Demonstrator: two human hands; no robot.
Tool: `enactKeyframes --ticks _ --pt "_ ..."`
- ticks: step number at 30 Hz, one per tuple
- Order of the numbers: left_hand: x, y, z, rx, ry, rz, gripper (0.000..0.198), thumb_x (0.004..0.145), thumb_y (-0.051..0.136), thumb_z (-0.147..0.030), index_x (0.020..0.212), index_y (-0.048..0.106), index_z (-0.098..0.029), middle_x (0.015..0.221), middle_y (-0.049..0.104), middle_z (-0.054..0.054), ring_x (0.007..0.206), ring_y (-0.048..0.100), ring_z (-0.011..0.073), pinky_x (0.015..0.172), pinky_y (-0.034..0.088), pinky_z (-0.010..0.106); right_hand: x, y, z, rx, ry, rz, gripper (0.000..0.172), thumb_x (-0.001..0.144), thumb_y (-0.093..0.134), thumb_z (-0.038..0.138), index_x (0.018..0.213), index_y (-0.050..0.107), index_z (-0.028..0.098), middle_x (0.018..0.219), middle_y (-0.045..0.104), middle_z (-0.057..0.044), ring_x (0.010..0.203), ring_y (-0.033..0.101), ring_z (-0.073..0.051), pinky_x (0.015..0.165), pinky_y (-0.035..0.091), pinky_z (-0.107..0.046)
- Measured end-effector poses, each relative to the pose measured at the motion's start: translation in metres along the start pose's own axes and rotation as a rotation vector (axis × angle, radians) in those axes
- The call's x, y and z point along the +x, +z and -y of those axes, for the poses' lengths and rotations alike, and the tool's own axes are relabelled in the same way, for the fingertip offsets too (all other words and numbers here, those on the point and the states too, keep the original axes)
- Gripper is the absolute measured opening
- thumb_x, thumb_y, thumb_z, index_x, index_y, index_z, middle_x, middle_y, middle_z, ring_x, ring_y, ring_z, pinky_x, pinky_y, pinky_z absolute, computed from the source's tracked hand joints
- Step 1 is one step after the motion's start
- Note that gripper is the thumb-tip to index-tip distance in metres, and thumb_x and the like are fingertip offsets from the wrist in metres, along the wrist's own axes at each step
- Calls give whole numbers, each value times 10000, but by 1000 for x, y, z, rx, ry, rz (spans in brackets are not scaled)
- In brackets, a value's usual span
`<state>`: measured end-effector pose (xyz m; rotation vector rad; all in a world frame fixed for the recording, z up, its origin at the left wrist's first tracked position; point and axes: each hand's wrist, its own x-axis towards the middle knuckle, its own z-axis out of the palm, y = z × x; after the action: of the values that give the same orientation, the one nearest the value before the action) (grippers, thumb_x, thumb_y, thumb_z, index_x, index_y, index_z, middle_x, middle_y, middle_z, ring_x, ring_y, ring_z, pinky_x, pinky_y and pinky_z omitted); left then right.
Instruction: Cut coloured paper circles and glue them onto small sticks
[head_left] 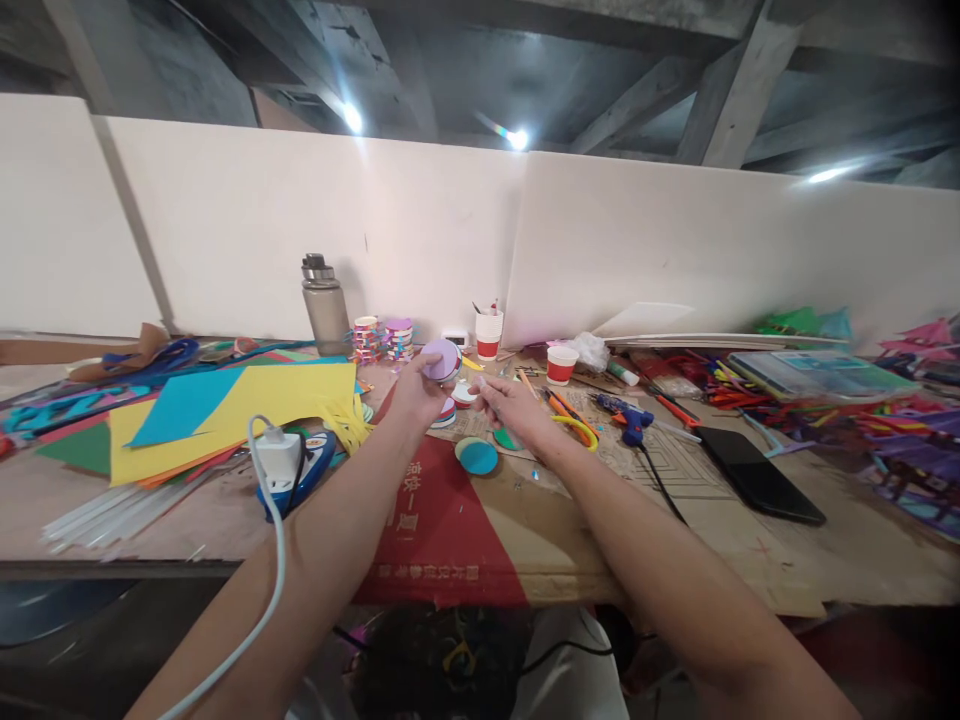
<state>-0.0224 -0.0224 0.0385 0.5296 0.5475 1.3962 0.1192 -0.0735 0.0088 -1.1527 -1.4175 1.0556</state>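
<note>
My left hand (418, 392) is closed around a small round piece with a flat purple disc (442, 359) facing up; its lower part is mostly hidden by my fingers. Close to its right, the fingers of my right hand (511, 405) are pinched together at a small whitish thing, too small to name. Beneath my hands stands a stack of striped round pieces (444, 414), partly covered. Nearer to me, a blue paper disc (478, 457) overlaps a green one. A green piece (505, 439) lies just under my right hand.
Yellow paper sheets (300, 400) and a white charger on a blue power strip (300, 470) lie left. A bottle (325, 305) and paper cups (489, 335) stand along the white panel. To the right are a blue glue gun (634, 425), a black phone (757, 475) and a plastic box (821, 375).
</note>
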Motion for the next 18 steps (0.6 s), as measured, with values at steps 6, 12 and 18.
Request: enactKeyframes --ticks 6,12,18 --pt "1 0 2 54 -58 -31 232 609 601 -49 801 568 -174 624 605 -25 510 532 96 428 324 201 -6 -9 11 -65 79 6 256 898 491 400 834 602 178 522 386 81 428 280 -71 416 190 -194" --pt "-1 1 2 57 -67 -58 228 617 600 -42 800 572 -174 627 606 -21 511 531 93 422 315 188 -3 -12 5 -245 121 -52 159 873 526 341 855 599 201 504 344 96 432 285 -82 453 236 -205" --pt "2 -1 6 87 -65 -63 221 612 602 -31 781 578 -171 609 597 -22 505 528 89 415 309 169 6 -25 -9 -894 -1 -13 196 909 513 252 863 692 186 886 701 -75 879 637 -205 789 453 -288"
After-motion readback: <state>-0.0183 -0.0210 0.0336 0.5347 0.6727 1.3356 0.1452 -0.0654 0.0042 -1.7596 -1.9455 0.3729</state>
